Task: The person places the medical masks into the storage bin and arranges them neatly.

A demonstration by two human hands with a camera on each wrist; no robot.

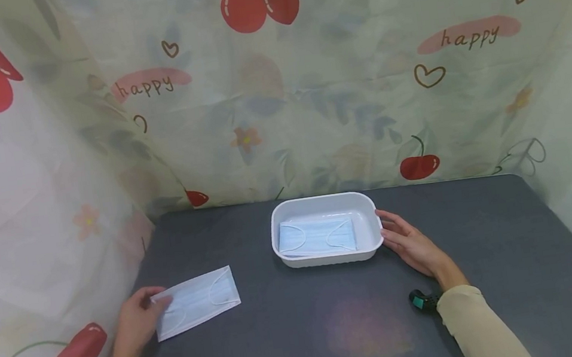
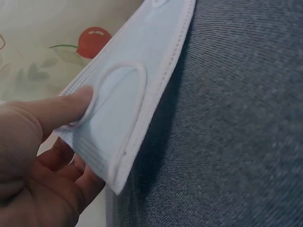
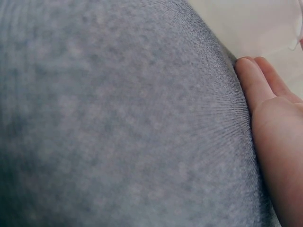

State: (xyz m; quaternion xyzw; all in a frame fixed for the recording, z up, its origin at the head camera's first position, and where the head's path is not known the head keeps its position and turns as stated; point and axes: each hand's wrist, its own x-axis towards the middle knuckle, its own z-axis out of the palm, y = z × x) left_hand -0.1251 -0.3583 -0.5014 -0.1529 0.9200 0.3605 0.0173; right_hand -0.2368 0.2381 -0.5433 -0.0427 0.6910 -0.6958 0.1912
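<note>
My left hand [image 1: 139,321] pinches the left end of a light blue face mask [image 1: 201,301], thumb on top and fingers beneath. In the left wrist view, a white ear loop [image 2: 142,90] curves over the mask's face near the thumb, and the mask is tilted over the dark surface. A white tray [image 1: 329,259] stands near the back edge, with another light blue face mask [image 1: 318,237] lying flat in its left part. At the tray's right side, my right hand [image 1: 417,248] has its extended fingertips at the rim and wall.
The dark grey tabletop [image 1: 283,323] spreads under everything. Behind it and on both sides hangs a pale curtain [image 1: 337,75] printed with cherries and hearts. Black straps with small devices [image 1: 424,300] are worn at both wrists, below beige sleeves [image 1: 478,322].
</note>
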